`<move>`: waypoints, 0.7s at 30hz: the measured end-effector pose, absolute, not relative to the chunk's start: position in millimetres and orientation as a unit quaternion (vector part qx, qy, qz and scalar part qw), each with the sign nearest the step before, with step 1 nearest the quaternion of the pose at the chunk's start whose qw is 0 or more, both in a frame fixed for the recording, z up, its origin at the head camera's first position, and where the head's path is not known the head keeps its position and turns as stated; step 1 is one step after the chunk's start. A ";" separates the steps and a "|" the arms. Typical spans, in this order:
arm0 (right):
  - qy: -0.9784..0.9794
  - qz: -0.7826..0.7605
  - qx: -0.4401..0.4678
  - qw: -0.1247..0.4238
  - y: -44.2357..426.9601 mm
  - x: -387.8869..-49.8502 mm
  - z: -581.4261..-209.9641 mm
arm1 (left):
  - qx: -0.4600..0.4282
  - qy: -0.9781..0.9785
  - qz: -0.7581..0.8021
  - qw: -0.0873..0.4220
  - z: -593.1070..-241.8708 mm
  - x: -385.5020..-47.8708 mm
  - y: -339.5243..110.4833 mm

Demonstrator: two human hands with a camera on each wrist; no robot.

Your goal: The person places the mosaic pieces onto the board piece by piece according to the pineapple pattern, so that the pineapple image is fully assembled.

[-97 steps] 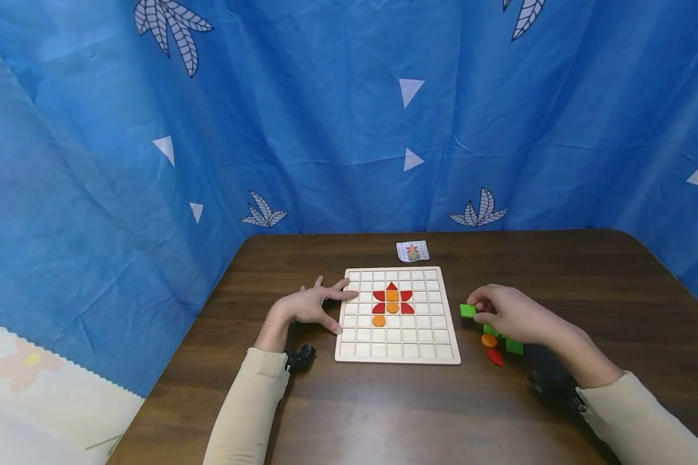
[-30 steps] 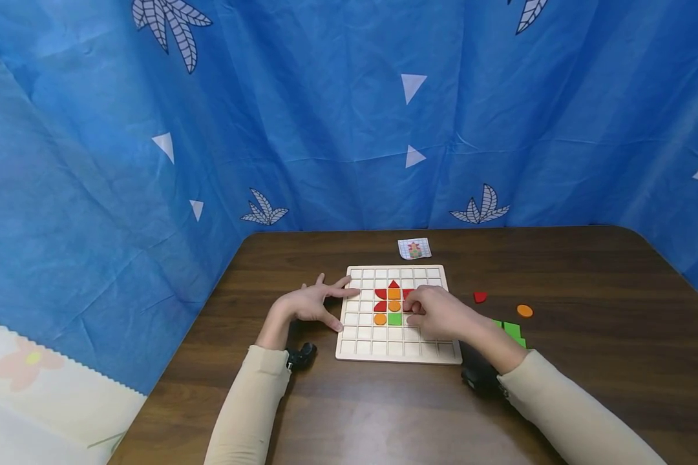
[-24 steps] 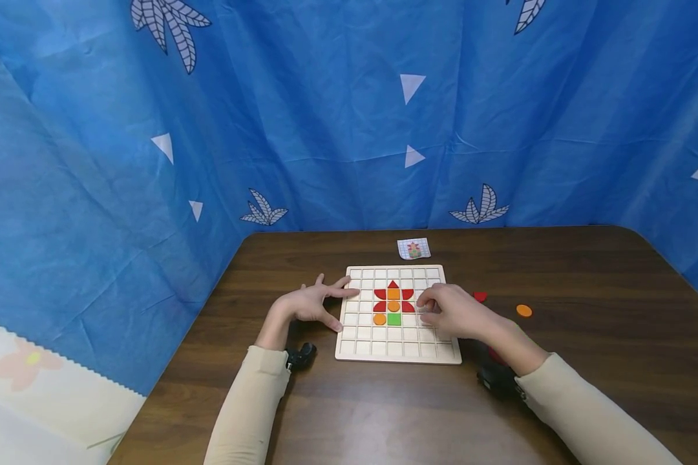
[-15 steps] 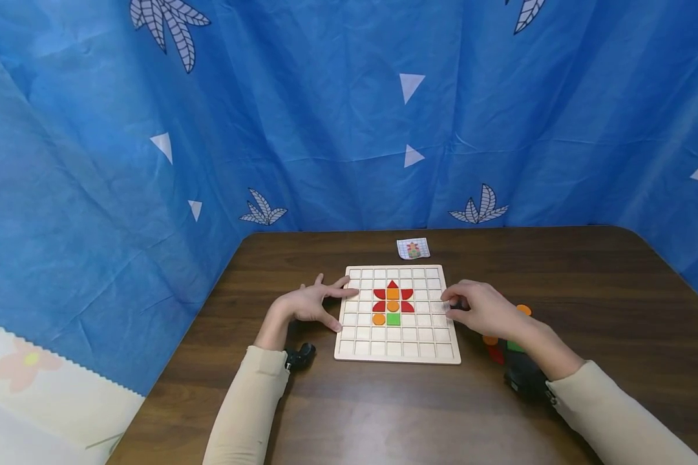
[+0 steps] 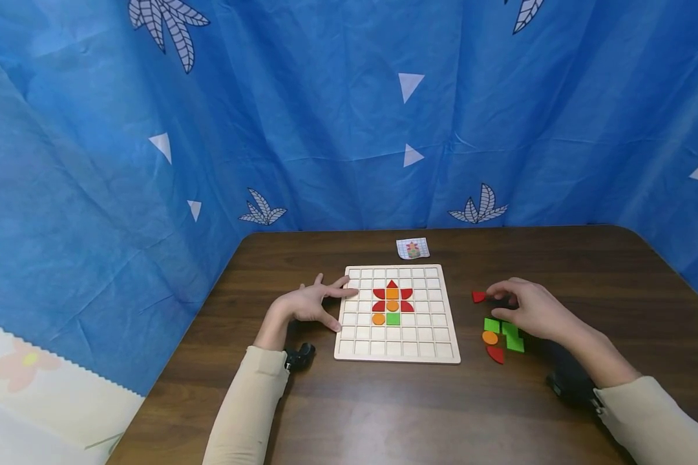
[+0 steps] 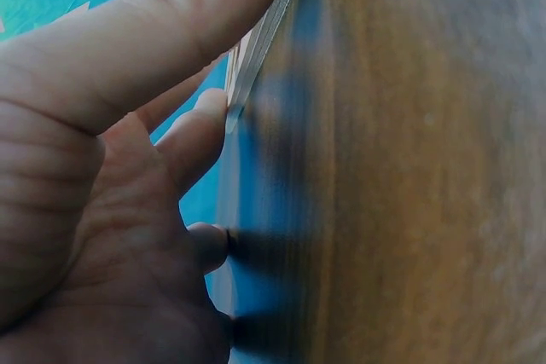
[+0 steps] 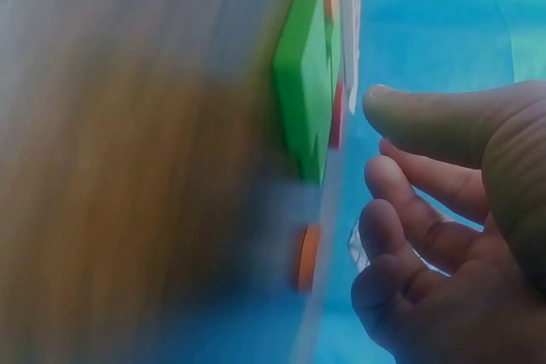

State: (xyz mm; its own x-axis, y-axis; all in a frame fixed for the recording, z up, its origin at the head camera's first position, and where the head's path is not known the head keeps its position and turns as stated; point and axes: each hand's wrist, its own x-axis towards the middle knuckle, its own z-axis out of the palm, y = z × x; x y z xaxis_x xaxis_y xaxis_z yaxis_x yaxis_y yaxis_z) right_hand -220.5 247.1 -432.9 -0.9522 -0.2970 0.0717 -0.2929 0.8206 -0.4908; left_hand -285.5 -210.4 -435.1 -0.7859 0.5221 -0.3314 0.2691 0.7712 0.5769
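A pale wooden grid board [image 5: 421, 334] lies on the table. My left hand [image 5: 309, 303] rests at its left edge, fingers spread, with thumb and fingertips on the rim. Set in the grid are red pieces, an orange square [image 5: 392, 294], two orange discs and one green square [image 5: 393, 319]. My right hand [image 5: 532, 311] hovers over the loose pieces right of the board, fingers loosely bent and holding nothing. Under and beside it lie several green squares [image 5: 515, 344], an orange disc [image 5: 490, 338] and two red pieces [image 5: 496, 354]. The right wrist view shows another orange piece [image 7: 309, 257].
A small card [image 5: 413, 248] printed with a coloured grid pattern lies behind the board. The dark wooden table [image 5: 407, 413] meets a blue curtain [image 5: 349, 129] at the back. Black wrist cameras sit at both of the person's wrists.
The green square that my right hand pinched earlier now lies on the board below the orange disc. That hand has drawn back right to the loose pieces. My left hand has stayed put.
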 end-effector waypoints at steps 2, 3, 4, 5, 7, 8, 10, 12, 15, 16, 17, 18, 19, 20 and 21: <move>0.955 -0.256 -0.152 0.004 255.4 -219.2 -433.4 | 0.217 0.909 0.259 0.244 -434.9 -286.0 -210.1; 0.955 -0.256 -0.150 0.006 259.6 -218.6 -433.6 | 0.216 0.909 0.259 0.244 -434.8 -286.3 -209.9; 0.955 -0.256 -0.149 0.007 263.7 -218.0 -433.7 | 0.215 0.910 0.260 0.243 -434.7 -286.6 -209.7; 0.955 -0.256 -0.148 0.008 267.6 -217.6 -433.9 | 0.215 0.910 0.260 0.242 -434.6 -286.9 -209.5; 0.957 -0.253 -0.145 0.011 276.3 -216.9 -434.4 | 0.214 0.910 0.260 0.240 -434.4 -287.4 -209.2; 0.957 -0.251 -0.143 0.012 280.3 -216.6 -434.8 | 0.213 0.910 0.260 0.241 -434.4 -287.5 -209.1; 0.959 -0.245 -0.138 0.016 287.8 -216.4 -435.8 | 0.213 0.910 0.261 0.242 -434.8 -287.7 -209.1; 0.961 -0.242 -0.134 0.027 294.7 -216.1 -437.1 | 0.215 0.909 0.262 0.243 -435.2 -287.4 -209.0; 0.961 -0.240 -0.129 0.039 302.0 -216.3 -439.1 | 0.216 0.908 0.263 0.244 -435.7 -286.8 -209.3; 0.961 -0.240 -0.128 0.041 303.6 -216.3 -439.6 | 0.217 0.908 0.263 0.243 -435.7 -286.5 -209.4; 0.961 -0.241 -0.128 0.044 304.8 -216.4 -440.0 | 0.217 0.909 0.261 0.243 -435.7 -286.4 -209.6; 0.961 -0.242 -0.129 0.044 305.6 -216.5 -440.5 | 0.218 0.909 0.259 0.243 -435.8 -286.5 -210.2; 0.961 -0.242 -0.129 0.045 306.0 -216.5 -440.9 | 0.218 0.909 0.258 0.243 -435.7 -286.4 -210.2; 0.960 -0.242 -0.130 0.045 306.1 -216.4 -441.1 | 0.218 0.909 0.258 0.242 -435.6 -286.6 -210.3; 0.960 -0.242 -0.130 0.045 306.1 -216.3 -441.3 | 0.219 0.910 0.257 0.242 -435.4 -286.6 -210.4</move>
